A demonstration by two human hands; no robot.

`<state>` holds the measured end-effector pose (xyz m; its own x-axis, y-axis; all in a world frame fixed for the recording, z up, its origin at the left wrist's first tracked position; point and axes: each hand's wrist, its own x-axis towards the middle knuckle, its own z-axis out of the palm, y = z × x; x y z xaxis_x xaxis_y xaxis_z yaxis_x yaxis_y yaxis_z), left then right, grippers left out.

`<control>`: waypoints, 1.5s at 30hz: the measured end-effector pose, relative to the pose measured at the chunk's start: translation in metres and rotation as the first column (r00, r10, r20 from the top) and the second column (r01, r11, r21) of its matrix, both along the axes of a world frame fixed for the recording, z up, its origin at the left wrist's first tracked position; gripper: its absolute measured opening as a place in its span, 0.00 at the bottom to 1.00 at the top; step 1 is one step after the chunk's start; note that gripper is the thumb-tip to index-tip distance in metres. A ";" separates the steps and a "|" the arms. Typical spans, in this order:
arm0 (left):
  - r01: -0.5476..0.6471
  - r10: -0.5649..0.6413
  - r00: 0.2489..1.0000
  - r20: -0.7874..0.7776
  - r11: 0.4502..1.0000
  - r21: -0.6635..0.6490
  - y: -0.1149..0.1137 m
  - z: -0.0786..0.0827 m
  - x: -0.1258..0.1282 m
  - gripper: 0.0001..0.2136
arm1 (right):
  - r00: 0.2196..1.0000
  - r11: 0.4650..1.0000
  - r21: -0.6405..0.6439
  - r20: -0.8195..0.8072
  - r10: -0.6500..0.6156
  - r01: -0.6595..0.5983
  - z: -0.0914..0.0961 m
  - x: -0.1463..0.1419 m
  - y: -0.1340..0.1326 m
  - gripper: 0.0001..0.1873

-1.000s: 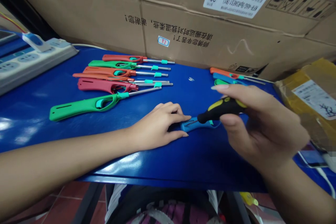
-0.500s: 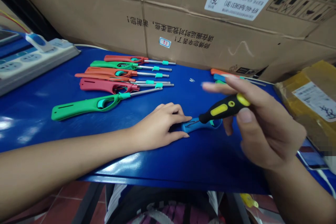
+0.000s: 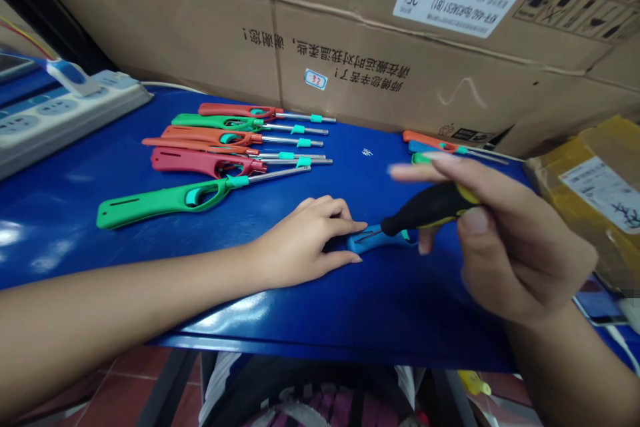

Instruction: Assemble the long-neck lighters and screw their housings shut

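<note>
Big brown cardboard box (image 3: pixel 200 33) backs the glossy blue tabletop (image 3: pixel 320 320). Long-nosed red, orange & green plastic lighters (image 3: pixel 145 207) lie at L, rods pointing R, prob. to keep them orderly. R hand (image 3: pixel 530 253): fingertips closed on rear of a black-and-yellow screwdriver (image 3: pixel 425 210), prob. for easy twirling; shaft slants onto the work. L hand (image 3: pixel 300 247): thumb & forefinger clamped on slotted blue plastic lighter body (image 3: pixel 380 243), mid-tabletop, prob. so it can't twist. Screw: can't tell.

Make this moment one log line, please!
left hand: pinches blue lighter | right hand: holds screwdriver, shaft at blue lighter | at left: front green lighter, power strip
</note>
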<state>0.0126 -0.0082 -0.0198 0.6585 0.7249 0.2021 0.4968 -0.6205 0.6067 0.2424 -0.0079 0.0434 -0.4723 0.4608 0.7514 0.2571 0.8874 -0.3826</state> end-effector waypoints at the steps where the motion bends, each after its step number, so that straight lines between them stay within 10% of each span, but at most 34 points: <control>1: 0.002 -0.002 1.000 0.002 1.000 0.001 0.000 0.000 0.000 0.18 | 0.999 0.999 -0.020 0.021 0.039 -0.039 0.002 0.000 0.000 0.30; 8: 0.001 -0.001 1.000 -0.006 1.000 0.000 0.000 0.001 0.000 0.18 | 0.982 0.971 0.219 0.138 -0.129 0.097 0.011 0.002 -0.003 0.26; 14: -0.006 0.006 1.000 -0.001 1.000 0.016 0.000 0.000 0.000 0.17 | 0.987 0.999 -0.026 0.157 -0.043 0.047 0.008 -0.001 -0.012 0.28; 21: -0.010 0.010 1.000 0.002 1.000 0.010 -0.001 0.000 0.000 0.15 | 0.955 0.975 0.138 0.216 -0.204 0.177 0.012 -0.007 -0.015 0.25; 26: -0.004 0.004 1.000 0.004 1.000 0.003 0.000 0.002 0.000 0.15 | 0.982 0.984 -0.117 0.147 -0.115 0.133 0.002 -0.008 -0.014 0.30; 33: -0.001 0.001 1.000 0.001 1.000 -0.012 -0.001 0.002 0.001 0.14 | 0.958 0.949 0.180 0.082 -0.276 0.258 0.000 -0.009 -0.010 0.25; 39: -0.002 0.002 1.000 0.029 1.000 0.026 0.000 -0.002 0.000 0.18 | 0.982 0.990 -0.129 0.186 -0.026 0.050 0.003 -0.005 -0.016 0.25; 45: -0.002 0.001 1.000 0.021 1.000 0.020 0.000 -0.003 -0.002 0.18 | 0.966 0.968 0.077 0.085 -0.246 0.239 0.001 -0.008 -0.006 0.14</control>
